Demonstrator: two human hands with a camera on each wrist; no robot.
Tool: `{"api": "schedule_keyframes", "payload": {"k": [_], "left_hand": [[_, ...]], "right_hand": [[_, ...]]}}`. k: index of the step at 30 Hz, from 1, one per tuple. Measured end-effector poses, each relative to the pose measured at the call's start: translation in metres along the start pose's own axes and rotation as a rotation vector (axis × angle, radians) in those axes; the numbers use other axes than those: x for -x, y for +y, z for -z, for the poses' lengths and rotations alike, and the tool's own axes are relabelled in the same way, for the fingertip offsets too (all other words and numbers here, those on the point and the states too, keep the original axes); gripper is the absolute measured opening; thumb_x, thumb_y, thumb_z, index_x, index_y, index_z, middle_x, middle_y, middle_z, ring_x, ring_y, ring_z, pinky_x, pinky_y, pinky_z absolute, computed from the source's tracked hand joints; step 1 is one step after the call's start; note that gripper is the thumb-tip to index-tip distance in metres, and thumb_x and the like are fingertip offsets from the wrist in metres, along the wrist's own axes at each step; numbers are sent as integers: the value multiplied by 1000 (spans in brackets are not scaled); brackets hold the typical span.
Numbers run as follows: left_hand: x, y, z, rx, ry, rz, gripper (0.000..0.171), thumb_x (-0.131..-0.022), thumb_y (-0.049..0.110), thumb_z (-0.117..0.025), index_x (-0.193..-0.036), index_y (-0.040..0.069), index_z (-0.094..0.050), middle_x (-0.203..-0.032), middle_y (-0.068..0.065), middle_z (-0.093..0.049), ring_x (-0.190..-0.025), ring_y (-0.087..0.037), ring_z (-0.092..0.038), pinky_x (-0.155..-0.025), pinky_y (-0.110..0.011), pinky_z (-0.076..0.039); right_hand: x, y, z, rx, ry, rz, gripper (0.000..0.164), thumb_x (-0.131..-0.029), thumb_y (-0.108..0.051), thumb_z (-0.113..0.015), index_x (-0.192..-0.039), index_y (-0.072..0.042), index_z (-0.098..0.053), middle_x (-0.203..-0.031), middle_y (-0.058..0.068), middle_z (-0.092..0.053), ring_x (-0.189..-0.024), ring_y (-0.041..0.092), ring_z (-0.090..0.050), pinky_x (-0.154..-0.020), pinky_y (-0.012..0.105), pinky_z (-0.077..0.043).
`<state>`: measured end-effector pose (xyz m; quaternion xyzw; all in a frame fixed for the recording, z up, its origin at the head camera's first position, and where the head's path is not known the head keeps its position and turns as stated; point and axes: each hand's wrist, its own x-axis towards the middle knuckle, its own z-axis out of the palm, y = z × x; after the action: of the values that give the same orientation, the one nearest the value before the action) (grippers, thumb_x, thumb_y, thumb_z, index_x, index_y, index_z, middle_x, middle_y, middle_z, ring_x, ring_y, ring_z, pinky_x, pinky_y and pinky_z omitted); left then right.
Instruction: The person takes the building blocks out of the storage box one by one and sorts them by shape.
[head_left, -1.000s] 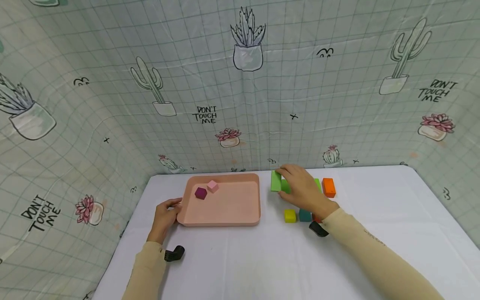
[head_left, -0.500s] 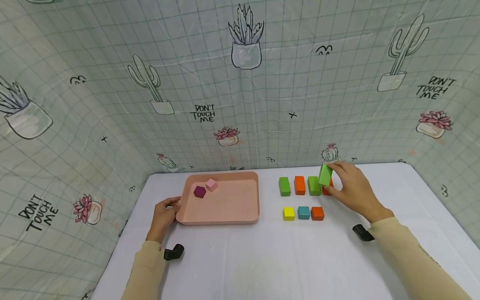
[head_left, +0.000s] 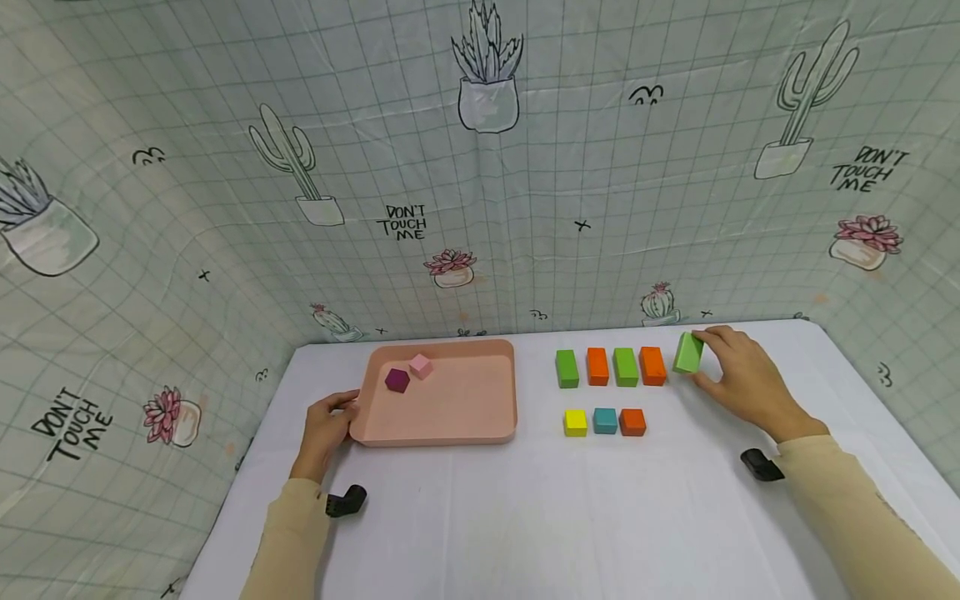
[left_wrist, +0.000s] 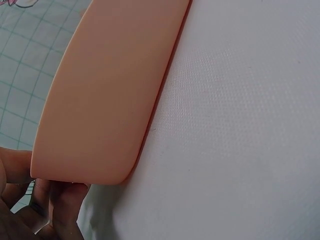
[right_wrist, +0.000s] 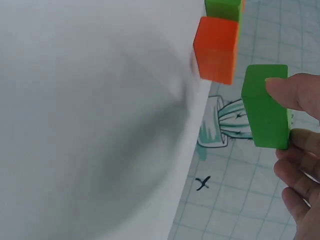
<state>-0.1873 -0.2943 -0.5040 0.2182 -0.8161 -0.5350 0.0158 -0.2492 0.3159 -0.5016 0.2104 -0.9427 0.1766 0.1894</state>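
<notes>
In the head view my right hand (head_left: 742, 375) pinches a light green rectangular block (head_left: 688, 353) at the right end of the back row. The right wrist view shows my thumb on the near face of this green block (right_wrist: 266, 107) and the fingers behind it, with an orange block (right_wrist: 217, 49) just beyond. My left hand (head_left: 327, 433) holds the left edge of a pink tray (head_left: 442, 438). Seen from the left wrist, its fingers (left_wrist: 67, 205) curl against the end of the tray (left_wrist: 107, 100). Inside the tray lie a purple block (head_left: 397, 381) and a pink cube (head_left: 421, 366).
Along the back stand a green block (head_left: 567, 369), an orange block (head_left: 597, 367), another green block (head_left: 626, 367) and another orange block (head_left: 652, 367). In front sit a yellow cube (head_left: 575, 423), a teal cube (head_left: 605, 421) and a red-orange cube (head_left: 633, 422). A patterned cloth (head_left: 562, 167) rises behind the white table.
My right hand has carried the green block rightward, from beside the tray, past the back row to its right end. The left hand stays at the tray.
</notes>
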Motion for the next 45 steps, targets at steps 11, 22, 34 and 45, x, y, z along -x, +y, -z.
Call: {"api": "schedule_keyframes", "payload": {"k": [11,22,34,45], "left_hand": [[-3,-3,-1,2,5,7,35,-106,5,-58,-138,-7,-64,-116,-19,-57,-77,-14,-56,-60,-24,-49],[-2,-3,0,9,5,6,35,-106,5,-58,-139,-7,-64,-117,-19,-57,-80,-14,-56,-62,-24,-49],[0,-4,0,17,1,0,36,-106,4,-57,-139,-8,-63,-116,-18,-56,-79,-13,-55,-62,-23,-49],[3,-3,1,30,10,-53,34,-105,2,-57,-136,-11,-64,-110,-18,-59,-74,-11,-56,-59,-23,-48]], "right_hand": [[-1,12,-7,-1,-105,39,62,-79,-4,-88,-132,13,-61,-127,33,-60,-114,53,-57,-99,70,-43],[-3,21,-7,18,-300,58,67,-85,-9,-86,-140,13,-56,-134,34,-58,-118,54,-58,-101,70,-45],[-9,29,-6,23,-358,123,60,-88,-13,-85,-136,13,-60,-132,33,-60,-118,52,-59,-100,69,-47],[-12,18,-4,49,-337,121,68,-85,-20,-88,-138,11,-60,-136,33,-59,-122,52,-57,-103,69,-45]]}}
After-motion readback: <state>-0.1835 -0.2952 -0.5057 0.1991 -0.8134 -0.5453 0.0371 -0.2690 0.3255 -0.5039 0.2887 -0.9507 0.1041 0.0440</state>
